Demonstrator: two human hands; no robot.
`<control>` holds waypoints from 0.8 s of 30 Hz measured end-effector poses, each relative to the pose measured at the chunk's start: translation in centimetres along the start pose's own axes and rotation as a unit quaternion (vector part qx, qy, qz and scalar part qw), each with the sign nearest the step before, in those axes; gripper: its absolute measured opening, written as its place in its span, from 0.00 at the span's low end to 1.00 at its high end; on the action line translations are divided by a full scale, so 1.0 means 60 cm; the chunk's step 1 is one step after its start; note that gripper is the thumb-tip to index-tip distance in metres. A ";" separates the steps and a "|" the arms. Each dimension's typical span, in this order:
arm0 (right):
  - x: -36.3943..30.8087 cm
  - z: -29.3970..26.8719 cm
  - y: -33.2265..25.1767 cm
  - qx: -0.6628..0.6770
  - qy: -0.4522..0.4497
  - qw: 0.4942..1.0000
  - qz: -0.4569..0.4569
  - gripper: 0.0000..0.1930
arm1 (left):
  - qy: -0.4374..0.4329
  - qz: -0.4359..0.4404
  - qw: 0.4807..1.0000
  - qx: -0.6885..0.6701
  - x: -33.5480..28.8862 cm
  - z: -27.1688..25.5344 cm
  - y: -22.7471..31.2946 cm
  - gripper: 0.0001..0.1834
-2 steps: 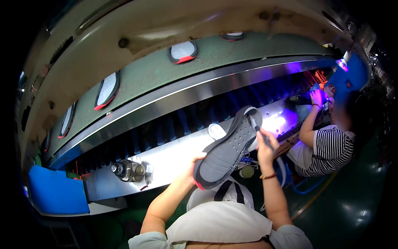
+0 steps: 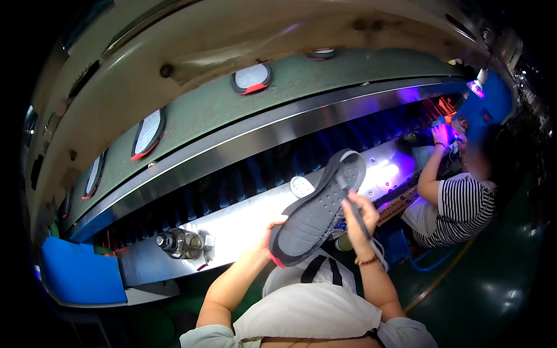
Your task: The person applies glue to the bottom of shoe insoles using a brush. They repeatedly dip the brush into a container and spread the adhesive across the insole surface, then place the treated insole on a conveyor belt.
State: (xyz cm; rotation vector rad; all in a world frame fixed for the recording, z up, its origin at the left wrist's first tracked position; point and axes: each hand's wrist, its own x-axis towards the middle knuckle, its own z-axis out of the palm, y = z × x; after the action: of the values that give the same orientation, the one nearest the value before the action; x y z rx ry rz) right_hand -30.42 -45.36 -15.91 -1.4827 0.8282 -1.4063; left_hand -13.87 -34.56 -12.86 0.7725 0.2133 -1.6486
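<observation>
A dark grey shoe sole [image 2: 310, 217] with a perforated inner face and a red patch at its lower end is held tilted above my lap. My left hand [image 2: 266, 239] grips its lower left end, the thumb over the rim. In my right hand [image 2: 362, 216] is a slim brush-like tool [image 2: 341, 182] with a dark handle, its tip against the upper part of the sole's inner face. The tip is slightly blurred. A beaded bracelet circles my right wrist.
A metal ledge [image 2: 232, 236] holds a glass bottle with a black top [image 2: 184, 243] and a white oval piece [image 2: 301, 186]. Beyond, a green belt [image 2: 200, 107] carries several soles. At right sits a co-worker in stripes [image 2: 464, 203] near a purple lamp [image 2: 476, 85].
My right hand and the brush-like tool have moved left and down along the sole, away from its upper end. My left hand keeps its hold. The soles on the belt appear slightly farther left.
</observation>
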 end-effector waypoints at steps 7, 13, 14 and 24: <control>-0.019 -0.100 -0.072 0.295 -0.114 0.922 0.222 0.07 | 0.093 0.479 0.862 0.137 -0.048 -0.009 0.156 0.14; -0.026 -0.099 -0.030 0.273 -0.079 0.908 0.308 0.07 | -0.183 0.239 0.932 0.200 -0.042 0.150 0.183 0.27; -0.032 -0.080 -0.008 0.316 -0.081 0.896 0.302 0.08 | -0.183 0.204 0.936 0.221 -0.007 0.157 0.145 0.27; -0.088 -0.154 0.024 0.385 0.004 0.860 0.335 0.05 | -0.200 0.028 0.936 0.288 0.181 0.253 -0.104 0.25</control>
State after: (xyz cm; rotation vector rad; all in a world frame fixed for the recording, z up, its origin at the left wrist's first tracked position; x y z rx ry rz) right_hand -40.05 -42.54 -19.75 -0.4870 0.5819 -1.0053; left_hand -25.62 -49.99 -9.43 0.8381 -0.6027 -1.7918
